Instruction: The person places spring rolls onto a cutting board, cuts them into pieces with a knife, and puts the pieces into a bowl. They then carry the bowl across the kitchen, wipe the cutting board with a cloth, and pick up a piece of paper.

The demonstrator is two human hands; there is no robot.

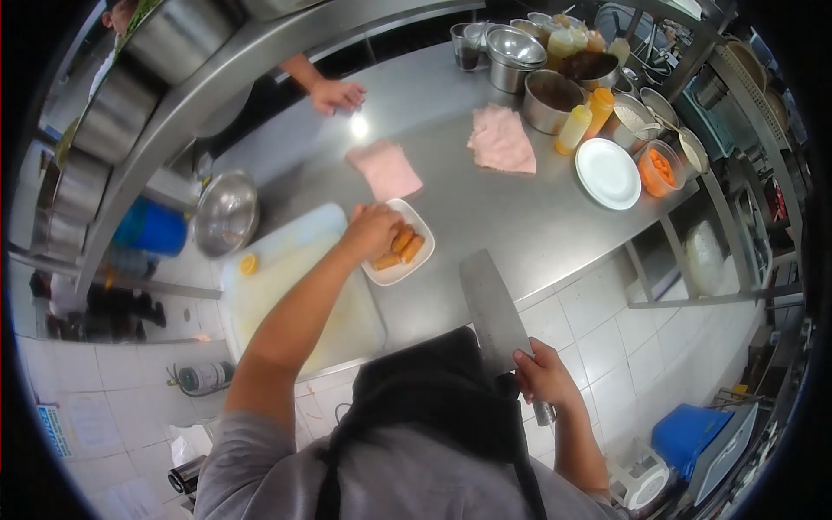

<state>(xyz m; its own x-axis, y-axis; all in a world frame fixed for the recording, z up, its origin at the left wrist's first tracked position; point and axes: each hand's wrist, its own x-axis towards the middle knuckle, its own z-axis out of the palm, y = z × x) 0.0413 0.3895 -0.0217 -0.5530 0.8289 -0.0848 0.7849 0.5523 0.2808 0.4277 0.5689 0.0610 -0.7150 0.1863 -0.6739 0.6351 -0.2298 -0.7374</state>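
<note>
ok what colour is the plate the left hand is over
White, a squarish plate holding orange-brown rolls; the head view shows it.

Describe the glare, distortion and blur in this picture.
Head view: strong fisheye bends the shelf edge and counter, with black corners; a ceiling light glares on the steel beside the pink cloth; the left hand at the plate and the cleaver look slightly soft.

Single head cam, fisheye, looking steeply down over my chest

Mounted on my head, faces forward and down at the steel counter (520, 217) from close above; my left hand (371, 230) sits near centre frame, my right hand (544, 374) low right, near the lens. Heavy barrel distortion, black corners, floor tiles visible at the bottom edge. No second view to overlap with
</note>
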